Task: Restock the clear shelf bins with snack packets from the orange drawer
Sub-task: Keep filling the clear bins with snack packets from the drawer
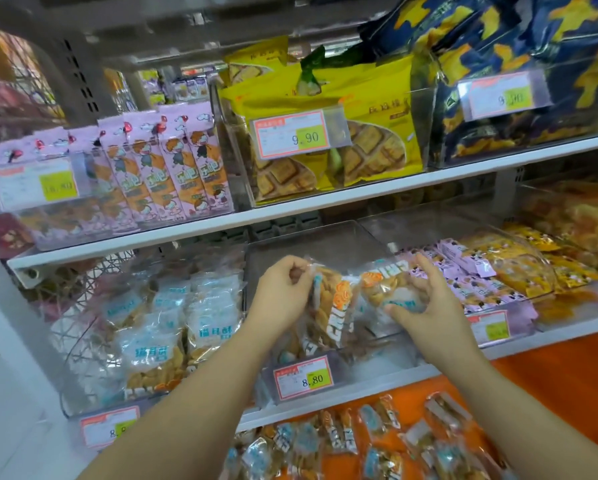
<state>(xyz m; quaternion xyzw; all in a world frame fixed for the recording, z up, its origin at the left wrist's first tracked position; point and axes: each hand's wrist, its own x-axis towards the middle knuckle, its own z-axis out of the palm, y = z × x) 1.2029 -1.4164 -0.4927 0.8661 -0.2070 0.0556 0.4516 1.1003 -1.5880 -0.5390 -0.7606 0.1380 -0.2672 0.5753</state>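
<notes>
Stock: left hand (283,289) pinches chip packet (332,308) topside, right hand (432,306) clasps second packet (380,289), inside 8.80 bin (370,368); upright display, I judge.

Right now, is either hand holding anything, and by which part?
Yes. The left hand pinches the top edge of one snack packet; the right hand grips a second packet by its right side, both over the middle clear bin.

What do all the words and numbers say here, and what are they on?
"9.90": red-edged price tag on the clear plastic bin of yellow waffle-biscuit bags.
"8.80": red-edged price tag on the middle lower clear bin.
"猫耳酥": blue print on clear snack packets in the lower left bin.
Too blurred: the far-left price tag, the top-right price tag, the pink packets' print.
</notes>
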